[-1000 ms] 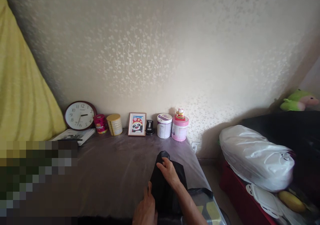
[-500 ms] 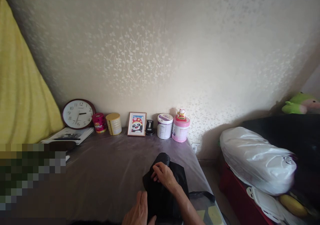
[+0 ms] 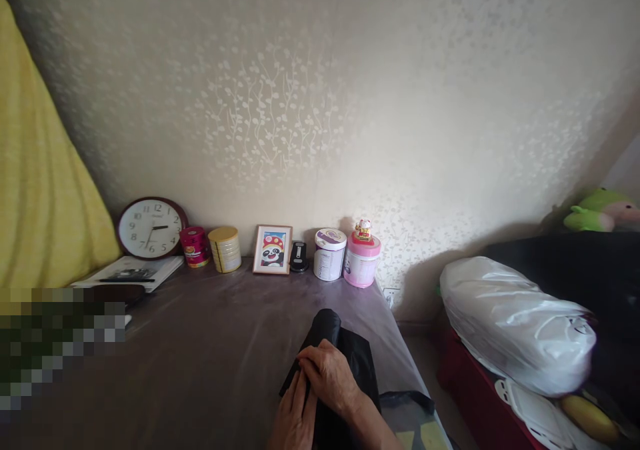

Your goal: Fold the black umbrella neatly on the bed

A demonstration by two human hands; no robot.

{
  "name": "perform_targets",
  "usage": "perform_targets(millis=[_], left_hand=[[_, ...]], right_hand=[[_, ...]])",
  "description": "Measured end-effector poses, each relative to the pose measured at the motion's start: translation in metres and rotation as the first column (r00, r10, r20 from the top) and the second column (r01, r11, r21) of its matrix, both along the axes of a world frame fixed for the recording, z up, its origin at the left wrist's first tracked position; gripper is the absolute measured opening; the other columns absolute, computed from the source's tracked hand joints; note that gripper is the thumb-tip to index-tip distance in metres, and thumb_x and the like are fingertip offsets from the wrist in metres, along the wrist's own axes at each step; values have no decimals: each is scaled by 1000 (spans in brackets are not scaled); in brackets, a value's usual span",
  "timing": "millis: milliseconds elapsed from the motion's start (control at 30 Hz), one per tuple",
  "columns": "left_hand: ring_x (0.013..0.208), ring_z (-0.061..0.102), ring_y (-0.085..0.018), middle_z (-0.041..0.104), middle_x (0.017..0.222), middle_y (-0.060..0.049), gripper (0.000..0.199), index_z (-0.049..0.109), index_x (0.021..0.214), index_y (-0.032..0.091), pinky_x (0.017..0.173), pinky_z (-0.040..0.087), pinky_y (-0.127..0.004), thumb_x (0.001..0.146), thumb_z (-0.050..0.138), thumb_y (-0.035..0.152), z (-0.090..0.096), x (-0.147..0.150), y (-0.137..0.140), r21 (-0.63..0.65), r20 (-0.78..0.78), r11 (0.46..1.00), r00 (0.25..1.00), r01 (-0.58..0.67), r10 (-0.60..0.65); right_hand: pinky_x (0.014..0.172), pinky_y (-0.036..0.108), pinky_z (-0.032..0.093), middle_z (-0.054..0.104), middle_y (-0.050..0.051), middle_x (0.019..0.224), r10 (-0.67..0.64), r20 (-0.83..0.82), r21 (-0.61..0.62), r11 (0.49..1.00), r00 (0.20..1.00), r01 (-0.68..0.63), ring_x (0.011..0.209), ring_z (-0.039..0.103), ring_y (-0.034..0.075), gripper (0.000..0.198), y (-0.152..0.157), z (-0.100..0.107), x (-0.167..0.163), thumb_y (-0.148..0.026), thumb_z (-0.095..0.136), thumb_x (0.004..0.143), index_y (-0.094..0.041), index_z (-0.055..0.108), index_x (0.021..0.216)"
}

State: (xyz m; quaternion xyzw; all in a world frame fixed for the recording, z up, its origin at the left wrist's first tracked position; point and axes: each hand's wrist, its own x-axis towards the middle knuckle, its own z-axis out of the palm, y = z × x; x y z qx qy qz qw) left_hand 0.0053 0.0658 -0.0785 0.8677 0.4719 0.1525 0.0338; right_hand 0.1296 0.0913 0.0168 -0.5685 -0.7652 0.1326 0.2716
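Note:
A piece of thin, dark black cloth [image 3: 357, 357], rolled or folded into a thick lump at its far end, lies on the near right part of the table; its exact kind I cannot make out. My right hand [image 3: 333, 378] comes over it from the right, fingers curled together and pinching the cloth at its left side. Just below and to the left, my left hand [image 3: 295, 413] presses along the same edge with its fingers together, the tips meeting my right hand's fingers. The cloth between the hands is partly hidden.
On the grey-covered table [image 3: 220, 343], a clock [image 3: 153, 229], tins [image 3: 225, 250], a panda picture frame [image 3: 273, 250] and canisters [image 3: 330, 255] line the wall. A lucky-cat figurine [image 3: 363, 230] tops the pink canister. Right of the table sits a white plastic bag [image 3: 515, 323].
My left hand has moved up and forward onto the cloth, beside the right hand. My right hand has shifted slightly down and nearer, its fingers now closed on the cloth's left edge.

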Motion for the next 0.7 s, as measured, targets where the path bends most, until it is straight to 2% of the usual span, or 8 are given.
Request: perform_targets(millis=[67,167,267,333,433,567,633,700], left_hand=[[130,34,-27,39,141,-12,67,40,133,16,105,37,-38,69,41,-5,-11,2,1,36,-2,999,1000,12,-12],[131,33,-26,39,142,-9,70,34,136,19,105,38,-38,71,34,-8,-20,5,2,76,-11,997,1000,10,-9],[129,36,-25,42,139,-10,79,7,142,23,103,41,-37,74,30,-9,-23,7,0,173,18,984,999,-49,46],[125,43,-24,47,135,-11,81,-13,139,24,99,44,-36,77,28,-9,-22,9,-2,232,63,970,996,-70,57],[120,48,-24,52,130,-11,79,-17,138,23,94,48,-36,81,30,-5,-18,10,-5,282,134,955,989,-91,55],[122,47,-25,49,133,-12,79,-11,139,22,95,48,-35,80,34,-5,-16,9,-6,234,197,969,980,-83,37],[123,45,-26,46,136,-11,81,-13,138,24,95,48,-36,79,32,-6,-16,9,-6,181,208,980,977,-78,40],[124,44,-25,45,137,-11,83,-16,137,26,95,48,-40,77,28,-9,-16,8,-6,142,212,987,976,-75,44]], right_hand=[[86,26,39,71,0,85,54,18,66,996,998,-55,92,57,17,24,0,-3,5,-24,44,90,-25,68,89],[100,32,28,70,-1,94,99,27,98,990,995,-101,110,50,17,23,10,-8,13,-23,45,90,-25,68,87],[106,36,18,70,0,99,87,71,99,991,994,-93,116,47,17,27,29,-13,22,-22,41,92,-24,67,91],[108,38,16,70,0,98,75,110,94,992,991,-85,116,48,16,29,45,-18,27,-22,38,93,-23,67,91],[104,37,24,70,1,97,31,160,86,995,987,-46,115,49,16,33,69,-23,35,-22,36,94,-23,68,87],[89,29,40,70,2,95,-39,205,97,995,978,19,95,60,16,34,95,-25,45,-22,34,94,-22,67,85],[87,31,41,69,4,93,-87,208,117,991,974,64,91,62,17,33,97,-22,47,-21,34,94,-21,66,87],[91,35,39,68,7,99,-152,196,157,980,969,122,100,59,19,33,88,-19,44,-20,32,95,-19,64,94]])
